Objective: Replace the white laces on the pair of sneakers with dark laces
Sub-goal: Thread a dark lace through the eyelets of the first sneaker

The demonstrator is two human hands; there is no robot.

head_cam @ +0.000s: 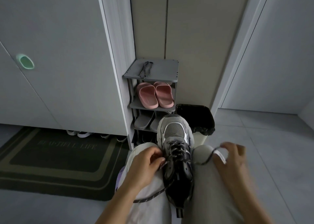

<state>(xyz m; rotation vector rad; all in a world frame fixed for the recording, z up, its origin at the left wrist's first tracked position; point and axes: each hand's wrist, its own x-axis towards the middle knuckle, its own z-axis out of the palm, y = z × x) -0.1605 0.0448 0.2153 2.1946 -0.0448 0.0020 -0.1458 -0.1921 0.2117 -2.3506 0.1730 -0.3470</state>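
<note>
One sneaker [176, 138], grey and black with a pale sole, lies between the person's thighs on pale trousers [203, 189]. Its toe points far and its heel is near. A dark lace [175, 149] with pale flecks is crossed through the eyelets.

Left hand [147, 162]: against the left side of the sneaker, level with the eyelets. Fingers are curled in, and thumb and fingertips pinch the lace where it leaves the shoe. From under this hand one free end trails near and left across the left thigh.

Right hand [234, 159]: out to the right, over the right knee, apart from the sneaker and blurred. Fingers are curled, holding the other free end. That end comes off the right side of the shoe and rises in a curve to the fingertips. A pale patch sits by the thumb; cannot tell what it is.

Far centre, a grey shoe rack [168, 67] stands against the wall. A second dark lace [145, 70] lies folded on its top shelf. Pink slippers [155, 94] are on the shelf below, and grey slippers [144, 121] are under those, partly hidden by the sneaker toe.

Just right of the rack is a bin [200, 138] lined with a black bag. On the floor to the left lies a dark doormat [56, 160]. Beyond it is a white cabinet [59, 45] with a green handle [25, 63], and several shoes [81, 133] show beneath it.
</note>
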